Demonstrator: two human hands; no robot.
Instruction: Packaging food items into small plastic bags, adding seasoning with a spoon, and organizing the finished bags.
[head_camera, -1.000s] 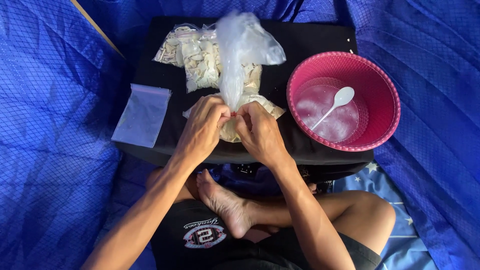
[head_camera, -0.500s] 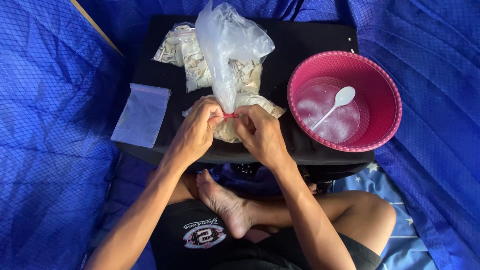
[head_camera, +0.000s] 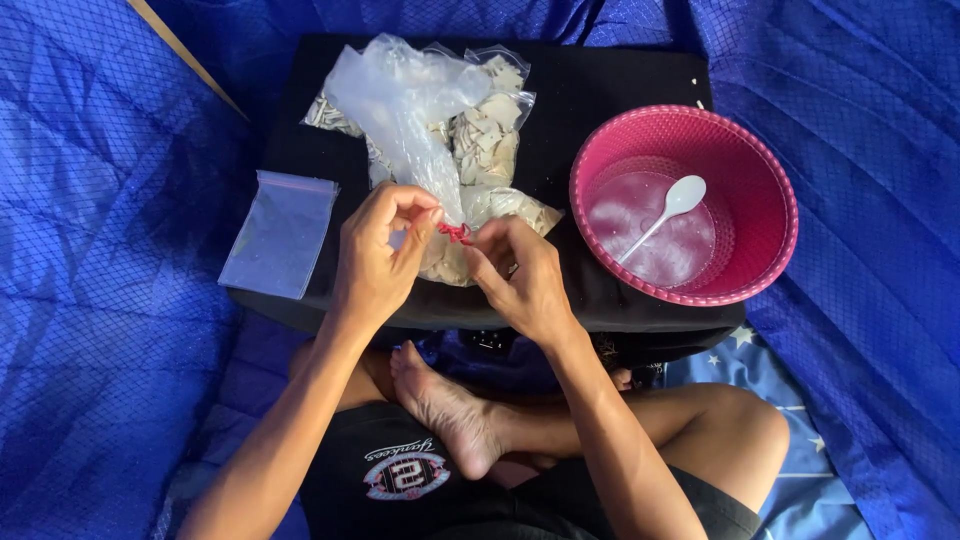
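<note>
Both the left hand (head_camera: 375, 255) and right hand (head_camera: 520, 275) have fingers pinched on the red band (head_camera: 455, 233) at the neck of the soft, light, likely slippery plastic bag (head_camera: 410, 110) on the black worktop (head_camera: 600, 80), best gripped at that neck.

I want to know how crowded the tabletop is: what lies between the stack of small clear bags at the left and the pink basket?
In the head view, between the stack of small clear bags and the pink basket lie both hands, left hand and right hand, on a red band around a plastic bag.

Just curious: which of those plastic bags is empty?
The flat zip bag lying alone left of the hands; the others hold pale chips.
</note>
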